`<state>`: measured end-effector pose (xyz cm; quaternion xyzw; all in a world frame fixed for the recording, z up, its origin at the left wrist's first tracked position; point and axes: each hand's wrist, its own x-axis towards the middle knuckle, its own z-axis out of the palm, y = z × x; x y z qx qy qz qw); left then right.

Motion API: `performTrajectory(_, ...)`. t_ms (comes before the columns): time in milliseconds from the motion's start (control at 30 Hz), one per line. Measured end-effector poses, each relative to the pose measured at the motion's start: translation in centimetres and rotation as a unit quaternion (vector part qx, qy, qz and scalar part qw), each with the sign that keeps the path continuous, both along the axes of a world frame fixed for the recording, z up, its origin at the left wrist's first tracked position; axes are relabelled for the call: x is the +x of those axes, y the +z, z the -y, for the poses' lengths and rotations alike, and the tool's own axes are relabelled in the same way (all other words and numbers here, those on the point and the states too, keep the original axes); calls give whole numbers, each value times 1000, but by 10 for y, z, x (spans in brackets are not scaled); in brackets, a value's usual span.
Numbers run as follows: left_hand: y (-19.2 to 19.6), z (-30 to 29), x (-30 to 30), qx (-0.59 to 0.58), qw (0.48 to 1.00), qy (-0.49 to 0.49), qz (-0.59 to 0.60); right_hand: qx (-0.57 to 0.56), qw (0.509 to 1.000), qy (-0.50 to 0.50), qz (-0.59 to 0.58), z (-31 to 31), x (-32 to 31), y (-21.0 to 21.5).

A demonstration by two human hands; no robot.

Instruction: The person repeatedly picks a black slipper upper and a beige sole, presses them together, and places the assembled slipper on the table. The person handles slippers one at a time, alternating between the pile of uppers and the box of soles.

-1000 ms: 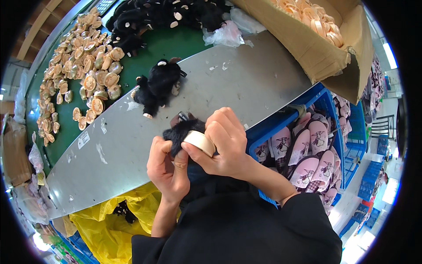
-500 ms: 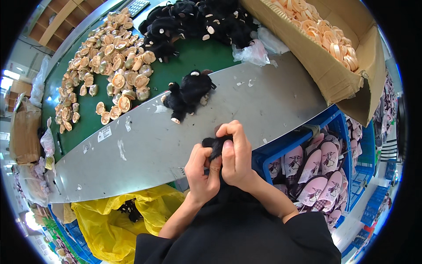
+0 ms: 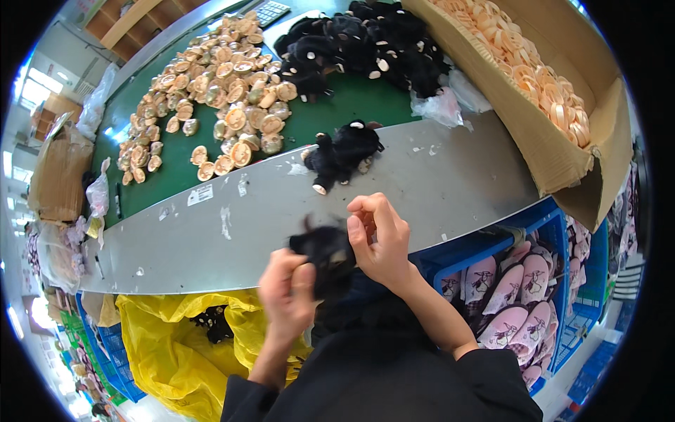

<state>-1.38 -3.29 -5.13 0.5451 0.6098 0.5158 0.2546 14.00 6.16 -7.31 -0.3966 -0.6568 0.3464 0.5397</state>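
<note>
My left hand point(image 3: 287, 292) is closed around a black plush piece point(image 3: 325, 257), smeared by motion, in front of my body. Its exact shape cannot be made out. Just right of it, my right hand point(image 3: 383, 243) is raised with loosely curled fingers. Its thumb and index tips are apart, and nothing shows between them. Beyond the hands, a small black plush toy point(image 3: 344, 155) with pale feet lies on the grey metal table edge point(image 3: 281, 239).
Beige-lined half shells point(image 3: 232, 91) cover the green tabletop at left; black plush toys point(image 3: 365, 46) are heaped behind. A cardboard box point(image 3: 562, 158) holds peach-coloured bands. Below are a yellow bag point(image 3: 162, 352) and a blue crate point(image 3: 485, 246) of pink slippers point(image 3: 506, 327).
My left hand has moved left and down with the plush piece. My right hand has parted from it, its fingers loosened. The view has shifted, moving the table's contents rightward.
</note>
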Motion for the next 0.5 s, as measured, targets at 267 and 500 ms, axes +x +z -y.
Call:
performTrajectory(267,103,138,-136,-350,870,146,-316,-133,987,7,-93,-11,29,-28)
performTrajectory(500,34,-13,-167,-97,957,189,-200,-162,981,24,-104,-13,43,-22)
